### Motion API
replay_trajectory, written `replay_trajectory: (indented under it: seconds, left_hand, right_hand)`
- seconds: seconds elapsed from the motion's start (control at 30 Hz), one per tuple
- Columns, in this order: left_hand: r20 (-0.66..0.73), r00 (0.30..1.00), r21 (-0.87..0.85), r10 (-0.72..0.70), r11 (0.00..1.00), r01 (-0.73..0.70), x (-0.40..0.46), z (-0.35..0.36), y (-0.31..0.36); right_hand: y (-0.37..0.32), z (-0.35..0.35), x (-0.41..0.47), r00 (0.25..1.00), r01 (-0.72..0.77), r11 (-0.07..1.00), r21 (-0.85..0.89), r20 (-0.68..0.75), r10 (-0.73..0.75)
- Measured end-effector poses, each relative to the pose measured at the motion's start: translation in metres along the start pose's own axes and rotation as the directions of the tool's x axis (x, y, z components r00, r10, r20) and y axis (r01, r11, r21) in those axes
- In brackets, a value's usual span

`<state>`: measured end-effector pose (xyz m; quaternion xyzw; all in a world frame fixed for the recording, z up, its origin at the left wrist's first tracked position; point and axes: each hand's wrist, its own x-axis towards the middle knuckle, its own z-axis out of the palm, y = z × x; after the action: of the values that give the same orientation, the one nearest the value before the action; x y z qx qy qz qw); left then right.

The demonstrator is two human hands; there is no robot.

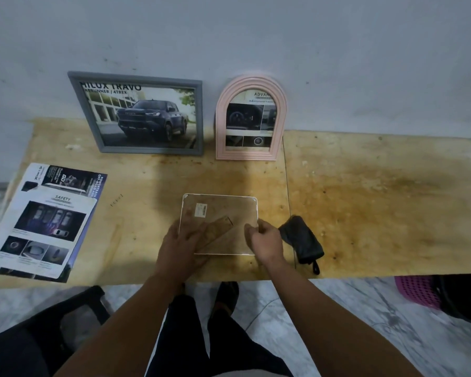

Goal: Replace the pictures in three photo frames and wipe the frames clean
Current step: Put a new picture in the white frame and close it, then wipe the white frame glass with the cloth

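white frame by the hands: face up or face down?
Face down. The white frame lies flat on the table with its brown backing board, sticker and stand showing. Left hand rests on it; right hand grips its right edge.

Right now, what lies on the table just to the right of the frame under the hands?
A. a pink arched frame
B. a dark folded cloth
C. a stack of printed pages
B: the dark folded cloth lies beside the face-down frame, next to the right hand.
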<state>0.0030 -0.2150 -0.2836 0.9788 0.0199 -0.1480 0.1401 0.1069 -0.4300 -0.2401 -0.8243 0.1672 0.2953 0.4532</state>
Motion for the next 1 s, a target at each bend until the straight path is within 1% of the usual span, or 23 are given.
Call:
replay_trajectory:
  seconds: [0.07,0.1,0.17,0.2,0.23,0.27,0.3,0.33,0.37,0.43,0.5,0.53,0.6,0.63,0.67,0.73,0.8,0.83,0.87,0.9,0.93,0.97,1.0]
  left_hand:
    - [-0.032,0.999,0.037,-0.006,0.999,0.008,0.003,-0.010,0.000]
    - [-0.072,0.997,0.061,0.003,0.998,0.001,0.003,-0.012,-0.002]
    - [-0.221,0.974,0.058,0.039,0.998,-0.027,0.004,-0.021,-0.002]
    - [-0.285,0.958,0.030,0.043,0.999,-0.036,0.005,-0.030,-0.001]
    - [-0.326,0.944,0.001,0.038,0.999,-0.040,0.007,-0.039,0.001]
    - [-0.349,0.937,-0.013,0.027,0.999,-0.034,0.010,-0.049,0.003]
    - [-0.351,0.936,-0.031,0.001,0.999,-0.013,0.014,-0.056,0.004]
    - [-0.335,0.941,-0.079,-0.046,0.997,0.021,0.017,-0.065,0.006]
    - [-0.338,0.935,-0.156,-0.108,0.986,0.058,0.021,-0.073,0.007]
    - [-0.394,0.886,-0.330,-0.246,0.937,0.114,0.027,-0.088,0.012]
    - [-0.417,0.836,-0.475,-0.358,0.869,0.136,0.029,-0.100,0.021]
    - [-0.407,0.818,-0.543,-0.408,0.827,0.143,0.030,-0.104,0.026]
    - [-0.315,0.801,-0.691,-0.510,0.701,0.175,0.029,-0.102,0.032]
    - [-0.240,0.797,-0.765,-0.554,0.613,0.196,0.029,-0.097,0.034]
    - [-0.145,0.792,-0.834,-0.594,0.503,0.225,0.028,-0.091,0.035]
    - [0.098,0.751,-0.917,-0.653,0.235,0.324,0.026,-0.077,0.038]
    - [0.345,0.680,-0.912,-0.648,-0.060,0.406,0.022,-0.061,0.042]
    - [0.433,0.651,-0.890,-0.623,-0.180,0.420,0.020,-0.051,0.044]
    - [0.489,0.634,-0.867,-0.598,-0.259,0.425,0.018,-0.043,0.045]
    - [0.521,0.625,-0.851,-0.581,-0.299,0.432,0.017,-0.035,0.044]
    - [0.535,0.620,-0.843,-0.574,-0.307,0.442,0.015,-0.028,0.043]
    - [0.529,0.619,-0.844,-0.581,-0.282,0.457,0.014,-0.023,0.042]
    - [0.507,0.622,-0.851,-0.597,-0.231,0.471,0.013,-0.020,0.041]
  right_hand:
    - [-0.009,-0.006,0.003,1.000,-0.012,1.000,0.025,0.000,0.012]
    - [-0.015,-0.010,0.003,1.000,-0.002,0.999,0.039,-0.008,0.003]
    - [-0.030,-0.020,0.005,1.000,0.022,0.995,0.100,0.000,-0.022]
    - [-0.040,-0.025,0.005,0.999,0.032,0.989,0.142,0.025,-0.036]
    - [-0.048,-0.032,0.007,0.998,0.043,0.979,0.197,0.046,-0.053]
    - [-0.057,-0.040,0.009,0.996,0.046,0.970,0.237,0.057,-0.062]
    - [-0.064,-0.048,0.012,0.996,0.060,0.957,0.283,0.043,-0.075]
    - [-0.069,-0.056,0.017,0.996,0.082,0.953,0.291,0.004,-0.087]
    - [-0.070,-0.064,0.024,0.993,0.113,0.959,0.259,-0.055,-0.102]
    - [-0.063,-0.081,0.037,0.981,0.124,0.989,0.082,-0.162,-0.110]
    - [-0.043,-0.097,0.046,0.983,0.054,0.995,-0.090,-0.173,-0.069]
    - [-0.030,-0.103,0.050,0.988,-0.010,0.987,-0.160,-0.154,-0.015]
    - [-0.004,-0.111,0.055,0.989,-0.124,0.946,-0.301,-0.114,0.093]
    - [0.007,-0.114,0.054,0.987,-0.159,0.915,-0.372,-0.088,0.136]
    - [0.016,-0.115,0.052,0.983,-0.180,0.879,-0.442,-0.066,0.169]
    - [0.029,-0.118,0.046,0.986,-0.163,0.828,-0.536,-0.061,0.155]
    - [0.042,-0.120,0.047,0.992,-0.129,0.828,-0.546,-0.072,0.107]
    - [0.047,-0.120,0.046,0.993,-0.114,0.842,-0.527,-0.074,0.089]
    - [0.051,-0.120,0.046,0.994,-0.107,0.856,-0.506,-0.079,0.078]
    - [0.051,-0.120,0.043,0.994,-0.103,0.865,-0.491,-0.084,0.071]
    - [0.051,-0.121,0.040,0.994,-0.095,0.871,-0.482,-0.094,0.057]
    - [0.052,-0.122,0.039,0.994,-0.092,0.873,-0.480,-0.095,0.053]
    - [0.054,-0.123,0.040,0.995,-0.096,0.875,-0.474,-0.083,0.064]
